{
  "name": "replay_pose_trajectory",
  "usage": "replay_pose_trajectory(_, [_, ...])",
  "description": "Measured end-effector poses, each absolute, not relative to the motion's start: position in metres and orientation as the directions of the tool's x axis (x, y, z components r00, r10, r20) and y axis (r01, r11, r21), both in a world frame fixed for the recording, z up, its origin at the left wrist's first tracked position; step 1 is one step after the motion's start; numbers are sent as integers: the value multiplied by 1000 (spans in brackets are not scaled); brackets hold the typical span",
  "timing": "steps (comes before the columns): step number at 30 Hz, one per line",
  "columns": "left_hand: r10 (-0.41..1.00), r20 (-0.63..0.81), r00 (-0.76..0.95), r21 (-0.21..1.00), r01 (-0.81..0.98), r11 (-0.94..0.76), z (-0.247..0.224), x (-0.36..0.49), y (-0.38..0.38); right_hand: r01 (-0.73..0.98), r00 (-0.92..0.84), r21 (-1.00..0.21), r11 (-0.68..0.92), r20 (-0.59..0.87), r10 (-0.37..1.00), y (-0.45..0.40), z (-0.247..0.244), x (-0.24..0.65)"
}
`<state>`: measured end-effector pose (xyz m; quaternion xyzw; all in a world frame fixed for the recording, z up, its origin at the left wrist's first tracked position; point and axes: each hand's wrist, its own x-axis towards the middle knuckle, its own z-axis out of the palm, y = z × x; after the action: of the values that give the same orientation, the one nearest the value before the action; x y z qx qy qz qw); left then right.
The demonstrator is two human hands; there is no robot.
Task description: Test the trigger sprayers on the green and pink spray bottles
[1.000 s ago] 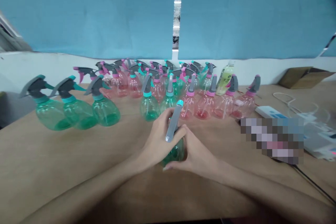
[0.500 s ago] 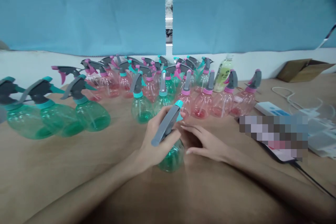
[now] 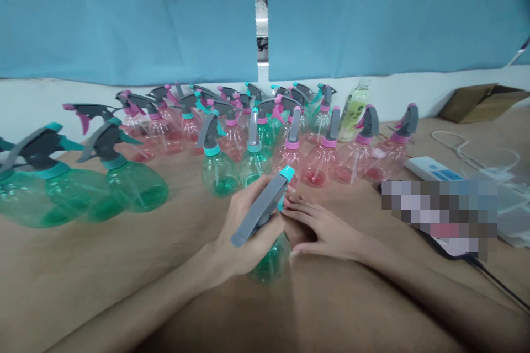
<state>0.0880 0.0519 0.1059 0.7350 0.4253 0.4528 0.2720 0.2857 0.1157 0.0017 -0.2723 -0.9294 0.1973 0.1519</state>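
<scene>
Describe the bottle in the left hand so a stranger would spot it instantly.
Find the brown tabletop, then look in front of its rows of spray bottles. There the left hand grips a green spray bottle with a grey head and turquoise tip. Of all the bottles, it alone is held.

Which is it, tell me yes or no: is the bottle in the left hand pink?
No, the left hand grips a green spray bottle.

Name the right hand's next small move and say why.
Probably closing the right hand around the body of the held green spray bottle: the left hand grips it near the neck, while the right is open beside it.
</scene>
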Motion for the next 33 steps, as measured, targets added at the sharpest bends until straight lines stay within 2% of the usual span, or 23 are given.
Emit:
replay_pose_trajectory(24, [899,382,216,815,380,-438,100,89,49,408,-795,-432,804,265,545,117,-5,285])
replay_pose_trajectory(33, [891,383,243,812,372,-450,98,88,51,460,-759,-448,767,249,601,115,-5,286])
